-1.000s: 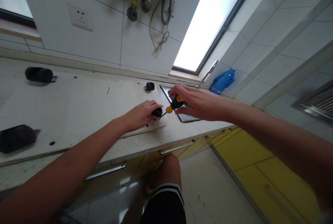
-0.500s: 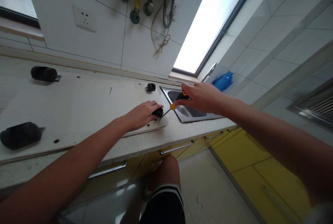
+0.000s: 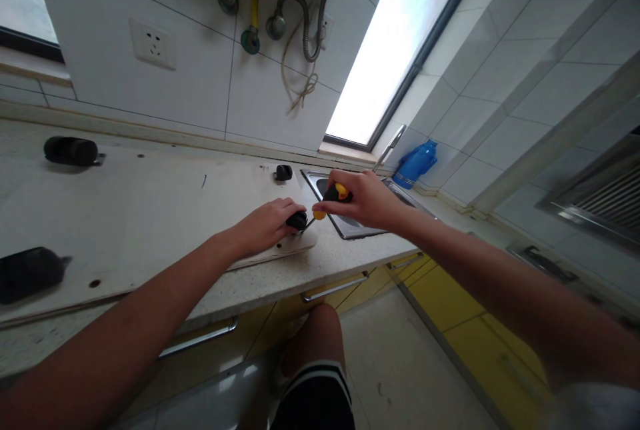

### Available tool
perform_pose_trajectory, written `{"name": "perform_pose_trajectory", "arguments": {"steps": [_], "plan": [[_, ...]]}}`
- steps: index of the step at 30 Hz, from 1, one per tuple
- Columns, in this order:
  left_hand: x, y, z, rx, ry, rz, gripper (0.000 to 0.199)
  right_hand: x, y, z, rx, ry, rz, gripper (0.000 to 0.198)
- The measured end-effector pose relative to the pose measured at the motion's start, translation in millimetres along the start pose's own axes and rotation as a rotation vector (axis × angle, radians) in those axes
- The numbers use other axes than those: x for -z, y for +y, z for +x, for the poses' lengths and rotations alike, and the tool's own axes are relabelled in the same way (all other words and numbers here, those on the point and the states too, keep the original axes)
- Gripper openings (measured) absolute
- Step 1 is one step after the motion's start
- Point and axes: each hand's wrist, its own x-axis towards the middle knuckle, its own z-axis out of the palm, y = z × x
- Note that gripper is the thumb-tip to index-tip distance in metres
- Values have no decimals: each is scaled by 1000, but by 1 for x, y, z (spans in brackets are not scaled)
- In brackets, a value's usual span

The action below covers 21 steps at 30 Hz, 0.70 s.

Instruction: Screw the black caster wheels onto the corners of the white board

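Note:
A pale flat board (image 3: 150, 217) lies along the counter with black casters fixed on its upper face. My left hand (image 3: 263, 225) is closed around the black caster (image 3: 298, 220) at the board's near right corner. In my right hand (image 3: 373, 198) is a black and yellow screwdriver (image 3: 341, 193), slanted down to the left. Its shaft meets the base of that caster; the exact tip contact is too small to make out. Another caster (image 3: 283, 172) sits at the far right corner. Two more, a far caster (image 3: 71, 151) and a near caster (image 3: 33, 274), are at the left.
A steel sink (image 3: 353, 227) with a faucet (image 3: 393, 145) is set into the counter (image 3: 320, 260) beyond the board. Behind it stands a blue bottle-like object (image 3: 417, 163). Hoses (image 3: 305, 23) and a socket (image 3: 154, 45) are on the wall. Yellow cabinets (image 3: 460, 297) line the floor.
The screwdriver and my right hand have come slightly closer to the held caster, and the handle has turned in my grip. My left hand stays on the caster. The view has shifted a little.

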Motion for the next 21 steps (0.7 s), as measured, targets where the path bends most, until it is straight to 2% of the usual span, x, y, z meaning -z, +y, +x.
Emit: {"name": "perform_pose_trajectory", "arguments": {"steps": [2, 5, 8, 10, 11, 13, 18, 21], "plan": [[0, 0, 0, 6, 3, -1, 41, -4, -3, 2, 7, 98, 49, 54], [1, -1, -1, 15, 9, -1, 40, 11, 4, 9, 29, 237, 166, 59], [3, 1, -1, 36, 7, -3, 39, 28, 27, 25, 27, 564, 401, 57], [4, 4, -1, 40, -2, -7, 37, 20, 46, 45, -25, 825, 569, 57], [4, 5, -1, 37, -6, -12, 37, 8, 54, 56, -80, 906, 707, 56], [5, 7, -1, 32, -11, -25, 36, -32, 64, 81, -245, 907, 1141, 57], [3, 6, -1, 50, -13, -6, 36, -150, 57, 130, -401, 775, 1503, 69], [1, 4, -1, 63, -9, 0, 35, -190, 53, 139, -453, 742, 1667, 71]]}}
